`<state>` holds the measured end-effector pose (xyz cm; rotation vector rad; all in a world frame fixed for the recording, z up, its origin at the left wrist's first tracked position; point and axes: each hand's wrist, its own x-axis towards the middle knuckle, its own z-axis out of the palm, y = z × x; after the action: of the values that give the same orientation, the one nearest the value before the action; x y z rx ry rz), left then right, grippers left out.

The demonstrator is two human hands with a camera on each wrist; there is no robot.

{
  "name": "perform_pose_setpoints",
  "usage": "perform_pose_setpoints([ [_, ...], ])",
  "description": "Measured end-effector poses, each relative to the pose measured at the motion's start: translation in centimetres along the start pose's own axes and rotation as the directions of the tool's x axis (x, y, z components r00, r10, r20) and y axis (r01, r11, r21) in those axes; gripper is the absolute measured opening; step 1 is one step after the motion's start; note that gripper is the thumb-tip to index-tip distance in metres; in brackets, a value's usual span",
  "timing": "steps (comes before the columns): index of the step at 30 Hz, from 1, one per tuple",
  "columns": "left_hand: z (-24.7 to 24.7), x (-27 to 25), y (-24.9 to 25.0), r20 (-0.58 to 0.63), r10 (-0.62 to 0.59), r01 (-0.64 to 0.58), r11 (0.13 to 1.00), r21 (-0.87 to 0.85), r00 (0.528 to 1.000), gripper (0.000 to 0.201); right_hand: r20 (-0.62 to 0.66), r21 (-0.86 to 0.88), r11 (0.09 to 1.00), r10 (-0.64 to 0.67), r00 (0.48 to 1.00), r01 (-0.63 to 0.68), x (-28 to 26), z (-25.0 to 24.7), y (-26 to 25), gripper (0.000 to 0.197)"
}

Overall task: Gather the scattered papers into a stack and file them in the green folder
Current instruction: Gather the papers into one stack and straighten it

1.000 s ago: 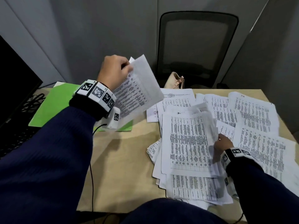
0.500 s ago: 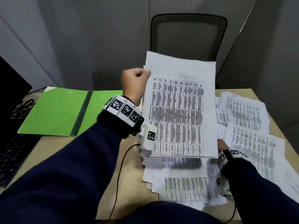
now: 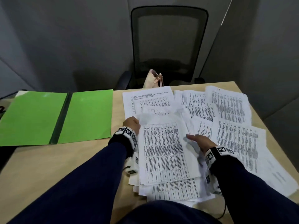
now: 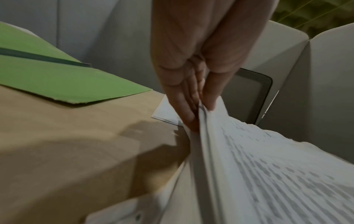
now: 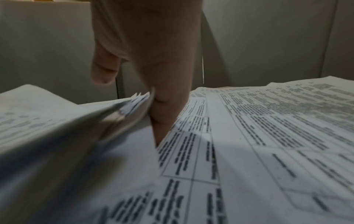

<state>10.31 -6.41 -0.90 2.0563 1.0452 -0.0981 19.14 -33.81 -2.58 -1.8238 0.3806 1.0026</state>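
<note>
The sheaf you held upright half a second ago now lies on the stack [image 3: 165, 152] near the desk's [image 3: 48, 164] front edge. Your left hand [image 3: 131, 124] pinches its left edge, thumb over fingers; your right hand [image 3: 200, 140] rests flat on its right edge, fingers straight. Loose papers [image 3: 231, 109] crowd the right corner. The folder [image 3: 84, 115] lies open at the far left; bare desk separates it from the stack.
</note>
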Motion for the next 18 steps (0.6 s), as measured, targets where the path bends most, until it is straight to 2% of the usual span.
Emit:
perform_pose_setpoints([
  [2,0.5,0.0,0.0,0.057,0.050,-0.052,0.998,0.040,0.997,0.019,-0.009,-0.001,0.999,-0.051,0.999,0.051,0.2,0.5,-0.1,0.111],
  [3,0.7,0.0,0.0,0.072,0.077,-0.080,0.996,0.036,0.994,0.020,0.008,0.006,0.998,-0.056,0.998,0.056,0.6,0.6,0.0,0.106],
  [5,0.9,0.0,-0.3,0.101,0.089,-0.090,0.996,0.007,0.991,0.012,0.011,-0.025,0.996,-0.089,0.996,0.089,0.5,1.0,-0.3,0.071],
  [6,0.9,-0.1,-0.5,0.100,0.077,-0.074,0.997,-0.035,0.992,0.014,0.001,-0.042,0.992,-0.117,0.993,0.117,0.7,1.2,-0.5,0.058],
  [7,1.0,0.0,-0.9,0.094,0.058,-0.050,0.995,-0.091,0.994,0.026,-0.008,-0.056,0.988,-0.143,0.990,0.143,0.6,1.2,-0.8,0.053],
  [9,0.7,-0.4,-1.3,0.074,-0.029,0.047,0.964,-0.263,0.997,0.062,0.025,-0.002,0.976,-0.216,0.976,0.216,-0.2,1.2,-1.8,0.049],
  [10,0.4,-0.5,-1.6,0.069,-0.072,0.092,0.929,-0.359,0.995,0.077,0.048,0.025,0.966,-0.256,0.965,0.255,-0.9,1.2,-2.4,0.047],
  [12,-0.8,-1.4,-1.7,0.078,-0.107,0.132,0.835,-0.533,0.991,0.093,0.070,0.062,0.944,-0.329,0.942,0.325,-1.8,0.9,-3.3,0.046],
  [14,-2.0,-2.6,-1.2,0.158,-0.063,0.154,0.727,-0.669,0.985,0.091,0.070,0.137,0.912,-0.399,0.914,0.388,-2.4,0.8,-4.1,0.042],
  [15,-2.5,-3.1,-0.8,0.179,-0.010,0.136,0.690,-0.710,0.984,0.084,0.070,0.165,0.894,-0.432,0.899,0.416,-2.6,0.7,-4.5,0.038],
  [17,-3.4,-3.8,0.5,0.138,0.097,0.035,0.680,-0.733,0.986,0.053,0.057,0.188,0.859,-0.493,0.868,0.476,-3.2,0.9,-5.7,0.032],
  [18,-3.8,-4.1,1.4,0.082,0.122,-0.016,0.646,-0.763,0.989,0.046,0.050,0.211,0.838,-0.524,0.850,0.504,-3.4,1.1,-6.4,0.033],
])
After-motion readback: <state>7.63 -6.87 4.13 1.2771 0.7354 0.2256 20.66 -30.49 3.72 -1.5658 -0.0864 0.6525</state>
